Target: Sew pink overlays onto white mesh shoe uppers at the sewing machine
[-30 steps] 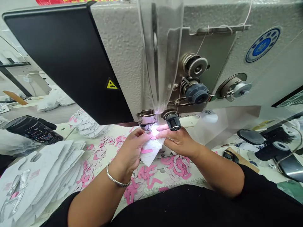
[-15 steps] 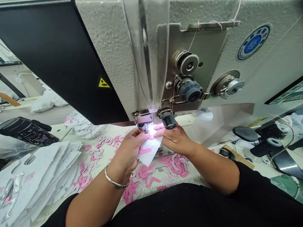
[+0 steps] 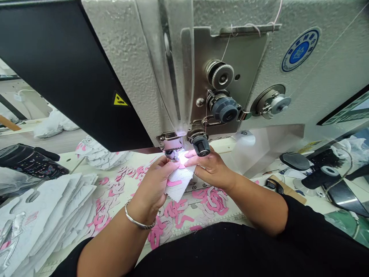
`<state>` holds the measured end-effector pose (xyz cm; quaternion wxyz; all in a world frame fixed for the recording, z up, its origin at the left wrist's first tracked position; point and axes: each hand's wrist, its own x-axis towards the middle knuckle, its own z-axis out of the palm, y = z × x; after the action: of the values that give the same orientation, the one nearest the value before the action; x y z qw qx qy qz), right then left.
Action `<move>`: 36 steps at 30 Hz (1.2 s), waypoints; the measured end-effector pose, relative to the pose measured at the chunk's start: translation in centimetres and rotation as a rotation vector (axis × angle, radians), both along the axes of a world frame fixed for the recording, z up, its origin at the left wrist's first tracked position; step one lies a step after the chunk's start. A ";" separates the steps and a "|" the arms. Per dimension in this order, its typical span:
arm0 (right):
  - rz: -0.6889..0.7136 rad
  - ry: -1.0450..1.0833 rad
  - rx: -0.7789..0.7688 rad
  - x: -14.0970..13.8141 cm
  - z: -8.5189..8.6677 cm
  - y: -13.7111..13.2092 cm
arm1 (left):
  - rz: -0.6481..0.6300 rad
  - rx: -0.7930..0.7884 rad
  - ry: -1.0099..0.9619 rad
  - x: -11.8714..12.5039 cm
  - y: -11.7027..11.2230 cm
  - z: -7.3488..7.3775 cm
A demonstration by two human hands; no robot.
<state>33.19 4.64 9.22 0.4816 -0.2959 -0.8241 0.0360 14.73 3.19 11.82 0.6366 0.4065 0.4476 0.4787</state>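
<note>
Under the lit needle area of a sewing machine [image 3: 173, 144] lies a small white textured fabric piece [image 3: 179, 184] with a pink strip [image 3: 174, 183] on it. My left hand [image 3: 158, 179] pinches the fabric's left edge between thumb and fingers, close to the presser foot. From the right, my right hand [image 3: 211, 167] reaches in with its fingertips on the fabric beside the needle; some of its fingers are hidden behind a black knob [image 3: 201, 144]. The fabric's pointed lower end hangs toward me.
Loose pink and white cut pieces [image 3: 213, 200] are scattered across the table. On the left are a stack of white fabric panels [image 3: 66, 211], a smaller pile [image 3: 100, 154] and a dark tumbler [image 3: 31, 161]. A thread cone [image 3: 319, 177] and black clippers [image 3: 273, 185] lie right.
The whole view has shifted slightly, so the machine appears a little further left. Both hands keep their hold on the fabric at the needle, with hardly any visible movement.
</note>
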 end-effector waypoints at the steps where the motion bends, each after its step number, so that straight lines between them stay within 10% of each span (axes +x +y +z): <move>1: 0.005 0.008 0.000 0.0 0.0 0.0 | 0.000 -0.003 0.006 0.0 0.0 0.0; 36: 0.045 -0.010 -0.072 0.6 -0.3 0.4 | -0.076 0.004 -0.074 -0.8 -0.7 -1.2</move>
<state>33.77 5.05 8.89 0.4655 -0.2947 -0.8312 0.0750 13.97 2.47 10.63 0.6697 0.4062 0.4071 0.4699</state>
